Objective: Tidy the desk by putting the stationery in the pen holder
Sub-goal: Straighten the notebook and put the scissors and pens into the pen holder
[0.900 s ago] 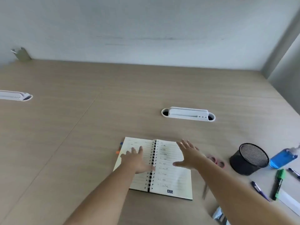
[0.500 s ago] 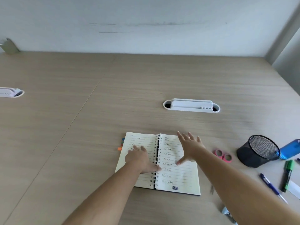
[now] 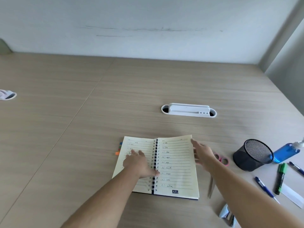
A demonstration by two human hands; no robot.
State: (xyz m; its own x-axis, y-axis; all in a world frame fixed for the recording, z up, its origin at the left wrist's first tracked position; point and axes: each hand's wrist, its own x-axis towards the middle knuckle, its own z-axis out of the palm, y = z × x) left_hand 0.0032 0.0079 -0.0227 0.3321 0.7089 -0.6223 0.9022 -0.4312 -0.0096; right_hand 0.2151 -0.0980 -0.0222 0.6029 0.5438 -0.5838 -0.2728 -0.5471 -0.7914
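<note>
1. A pale wood-grain bench [image 3: 69, 122] fills the view, backed by a light grey wall.
2. An open spiral-bound notebook with cream lined pages [image 3: 176, 167] lies flat near the front, handwriting on both pages and coloured tabs sticking out at its left edge.
3. The left hand [image 3: 139, 163] rests palm down on the left page, fingers spread and flat, thumb by the wire spine; it grips nothing.
4. The right hand [image 3: 203, 153] is at the right page's outer edge, fingers extended and loosely apart, blurred; whether they touch the paper cannot be told, and nothing is held in them.
5. The black wire-mesh pen holder [image 3: 253, 155] stands right of the notebook, tilted in this wide view, with nothing visible inside it.
6. Scissors with pink handles [image 3: 222, 159] lie between the notebook and the holder, partly hidden by the right forearm.
7. A blue translucent bottle [image 3: 286, 152] lies just beside the holder on its right.
8. Nearer the front right lie a green marker [image 3: 281, 179], a blue pen [image 3: 264, 188], a second blue pen [image 3: 297, 168] and a white paper strip [image 3: 292, 195].
9. A metal stapler [image 3: 227, 215] shows at the bottom edge.
10. A white oval cable grommet [image 3: 188, 110] sits in the bench beyond the notebook.
</note>
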